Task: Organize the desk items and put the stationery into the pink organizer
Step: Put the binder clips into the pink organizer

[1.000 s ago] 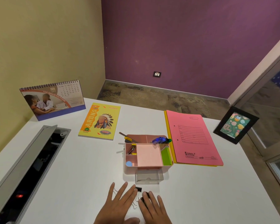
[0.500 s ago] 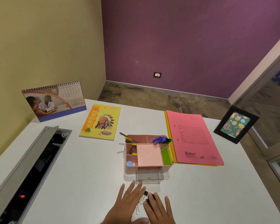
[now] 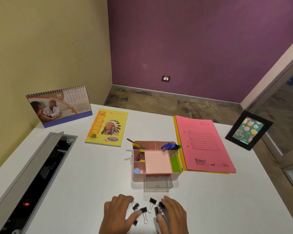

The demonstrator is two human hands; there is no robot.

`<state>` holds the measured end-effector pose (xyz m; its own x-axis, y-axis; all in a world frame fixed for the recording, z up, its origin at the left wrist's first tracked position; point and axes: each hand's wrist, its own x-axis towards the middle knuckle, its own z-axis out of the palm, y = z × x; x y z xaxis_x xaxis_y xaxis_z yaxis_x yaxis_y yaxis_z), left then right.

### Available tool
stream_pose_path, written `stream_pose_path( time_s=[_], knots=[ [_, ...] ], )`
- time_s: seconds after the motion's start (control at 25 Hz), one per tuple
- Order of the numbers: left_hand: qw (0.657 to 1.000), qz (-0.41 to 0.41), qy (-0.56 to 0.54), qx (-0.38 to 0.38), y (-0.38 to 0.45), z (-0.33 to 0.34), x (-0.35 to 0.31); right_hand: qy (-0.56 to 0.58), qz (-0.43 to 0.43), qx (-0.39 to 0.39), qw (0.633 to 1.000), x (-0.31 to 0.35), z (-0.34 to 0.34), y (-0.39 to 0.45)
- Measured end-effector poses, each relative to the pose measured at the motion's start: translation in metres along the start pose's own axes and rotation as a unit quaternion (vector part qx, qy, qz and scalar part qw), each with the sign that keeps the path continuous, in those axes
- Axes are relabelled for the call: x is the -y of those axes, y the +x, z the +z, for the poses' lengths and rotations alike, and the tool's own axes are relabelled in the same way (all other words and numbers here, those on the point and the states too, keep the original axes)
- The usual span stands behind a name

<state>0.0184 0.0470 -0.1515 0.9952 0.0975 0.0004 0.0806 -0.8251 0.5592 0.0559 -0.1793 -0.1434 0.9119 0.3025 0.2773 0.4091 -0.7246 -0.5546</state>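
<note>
Binder clips (image 3: pixel 146 210) are gathered on the desk (image 3: pixel 85 179) between the left hand (image 3: pixel 119 215) and right hand (image 3: pixel 173 215) (fingers curled around clips). Transfer to the pink organizer (image 3: pixel 156 162), just beyond, presumably follows; its clear drawer (image 3: pixel 158 184) stands open.

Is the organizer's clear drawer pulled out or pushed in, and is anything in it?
Pulled out: the clear drawer juts from the pink organizer front. It looks empty.
</note>
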Motion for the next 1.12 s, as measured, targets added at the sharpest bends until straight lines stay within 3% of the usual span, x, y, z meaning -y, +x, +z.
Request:
stream_pose_path(
  time_s=[0.2,0.4,0.6,0.8,0.96,1.12],
  knots=[
    [0.995,0.08,0.054,0.039,0.007,0.001,-0.001,0.033,0.003,-0.021,0.999,0.017,-0.002,0.006],
    [0.988,0.092,0.096,0.075,0.016,-0.007,0.003,0.069,0.034,-0.021,0.997,0.027,-0.007,0.008],
    [0.997,0.021,-0.001,0.08,0.019,-0.021,-0.004,0.122,0.059,-0.047,0.99,0.042,-0.01,0.012],
    [0.956,-0.079,-0.279,0.047,0.021,-0.042,-0.045,0.18,0.079,-0.027,0.98,0.055,-0.016,0.028],
    [0.932,-0.077,-0.353,-0.004,0.029,-0.045,-0.073,0.204,0.078,0.022,0.976,0.062,-0.026,0.043],
    [0.918,-0.062,-0.392,-0.017,0.031,-0.044,-0.075,0.206,0.077,0.012,0.975,0.057,-0.037,0.054]
  ],
)
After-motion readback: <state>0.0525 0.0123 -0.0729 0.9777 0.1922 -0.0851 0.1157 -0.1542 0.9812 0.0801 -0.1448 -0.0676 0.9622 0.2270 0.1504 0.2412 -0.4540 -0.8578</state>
